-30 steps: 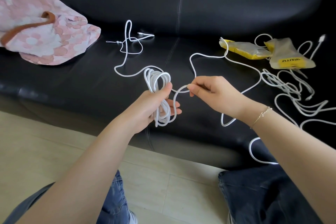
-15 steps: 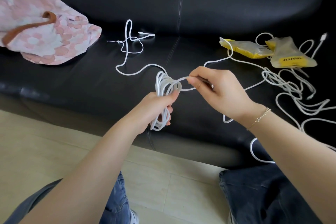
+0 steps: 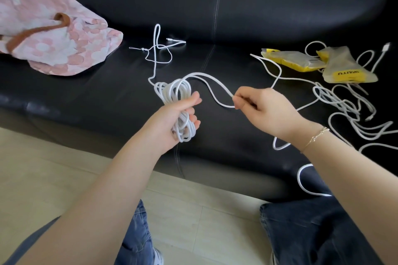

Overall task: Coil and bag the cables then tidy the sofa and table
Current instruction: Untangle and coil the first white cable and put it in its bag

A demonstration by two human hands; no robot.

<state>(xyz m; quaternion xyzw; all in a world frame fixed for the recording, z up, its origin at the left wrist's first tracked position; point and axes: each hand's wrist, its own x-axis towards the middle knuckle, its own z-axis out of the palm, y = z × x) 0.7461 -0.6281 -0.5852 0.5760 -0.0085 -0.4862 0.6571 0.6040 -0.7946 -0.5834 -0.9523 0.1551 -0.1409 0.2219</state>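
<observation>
My left hand [image 3: 179,117] grips a coil of white cable [image 3: 174,92] with several loops, held above the front of the black sofa seat [image 3: 86,92]. A free strand arcs from the coil to my right hand [image 3: 262,107], which pinches it between thumb and fingers. The cable's far end [image 3: 158,49] trails back across the seat to a thin plug. At the right lies a tangle of more white cables [image 3: 344,105]. Two clear bags with yellow labels [image 3: 344,69] rest behind that tangle.
A pink flowered cloth bag [image 3: 53,43] with a brown strap lies on the sofa at the far left. Pale tiled floor [image 3: 43,178] runs in front of the sofa. My knees in jeans show at the bottom edge.
My right hand laid another loop on the coil, then moved right and down, drawing out a fresh length of strand. The left hand kept its grip on the coil, shifting slightly.
</observation>
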